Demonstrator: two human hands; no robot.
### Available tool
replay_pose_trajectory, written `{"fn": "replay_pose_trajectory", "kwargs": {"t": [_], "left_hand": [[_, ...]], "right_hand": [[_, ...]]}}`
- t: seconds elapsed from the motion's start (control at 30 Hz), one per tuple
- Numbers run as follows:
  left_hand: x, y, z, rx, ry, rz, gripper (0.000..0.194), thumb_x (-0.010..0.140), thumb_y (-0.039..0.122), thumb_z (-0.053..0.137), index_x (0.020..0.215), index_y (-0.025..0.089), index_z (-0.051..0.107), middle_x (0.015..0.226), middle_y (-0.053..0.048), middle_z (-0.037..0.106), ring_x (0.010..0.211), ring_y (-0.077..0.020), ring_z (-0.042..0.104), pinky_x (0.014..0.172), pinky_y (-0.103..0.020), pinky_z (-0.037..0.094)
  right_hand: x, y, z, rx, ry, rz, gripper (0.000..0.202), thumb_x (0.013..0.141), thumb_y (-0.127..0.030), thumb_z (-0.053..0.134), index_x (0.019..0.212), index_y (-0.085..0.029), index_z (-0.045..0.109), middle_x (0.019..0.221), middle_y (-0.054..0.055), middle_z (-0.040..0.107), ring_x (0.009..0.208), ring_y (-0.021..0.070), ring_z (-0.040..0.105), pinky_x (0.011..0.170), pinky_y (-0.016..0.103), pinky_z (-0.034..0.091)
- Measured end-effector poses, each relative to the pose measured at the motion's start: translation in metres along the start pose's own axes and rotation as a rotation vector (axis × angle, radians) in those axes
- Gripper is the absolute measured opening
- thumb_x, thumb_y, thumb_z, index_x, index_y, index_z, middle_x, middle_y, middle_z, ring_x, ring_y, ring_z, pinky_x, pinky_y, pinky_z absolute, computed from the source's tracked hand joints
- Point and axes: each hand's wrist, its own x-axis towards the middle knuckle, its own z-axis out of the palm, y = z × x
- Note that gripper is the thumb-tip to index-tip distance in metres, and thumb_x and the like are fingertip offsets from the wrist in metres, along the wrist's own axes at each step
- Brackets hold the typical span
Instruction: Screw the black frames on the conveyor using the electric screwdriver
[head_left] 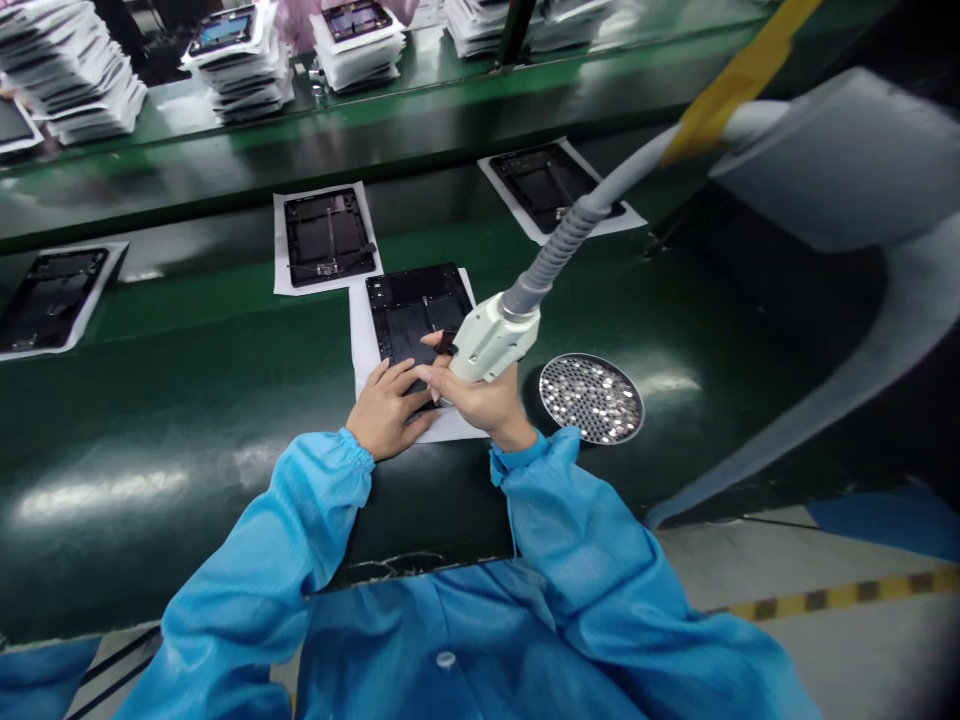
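A black device housing lies on a white sheet on the green work surface. My left hand rests on the lower left part of the housing, fingers spread. In my right hand is a white handheld tool, joined to a grey ribbed hose. The tool's lower end is over the housing, hidden behind my fingers. Beside my right wrist sits a round tray with many holes and small shiny pieces.
More housings on white sheets lie at the far left, behind the left hand and at the back right. Stacks of sheets stand on the raised shelf. A large grey duct curves down at the right.
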Motion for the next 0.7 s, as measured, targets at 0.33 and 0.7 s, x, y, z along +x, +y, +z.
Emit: {"fn": "replay_pose_trajectory", "kwargs": {"t": [0.33, 0.7], "left_hand": [[-0.001, -0.008, -0.002, 0.003, 0.032, 0.040, 0.033, 0.091, 0.038, 0.053, 0.115, 0.021, 0.067, 0.132, -0.013, 0.058, 0.133, -0.0308, 0.043, 0.110, -0.056, 0.034], [-0.004, -0.007, -0.011, 0.068, 0.043, 0.136, 0.027, 0.088, 0.039, 0.059, 0.102, 0.022, 0.074, 0.138, -0.013, 0.055, 0.136, -0.0349, 0.041, 0.109, -0.062, 0.030]], "right_hand": [[0.007, 0.001, 0.006, 0.058, 0.029, -0.006, 0.033, 0.060, -0.037, 0.077, 0.085, -0.018, 0.067, 0.066, 0.002, 0.067, 0.055, 0.0134, 0.060, 0.050, 0.027, 0.053], [0.015, -0.024, -0.088, 0.031, 0.341, -0.165, 0.024, 0.060, -0.023, 0.077, 0.081, -0.019, 0.065, 0.047, -0.007, 0.056, 0.038, 0.0103, 0.050, 0.041, 0.027, 0.044]]}}
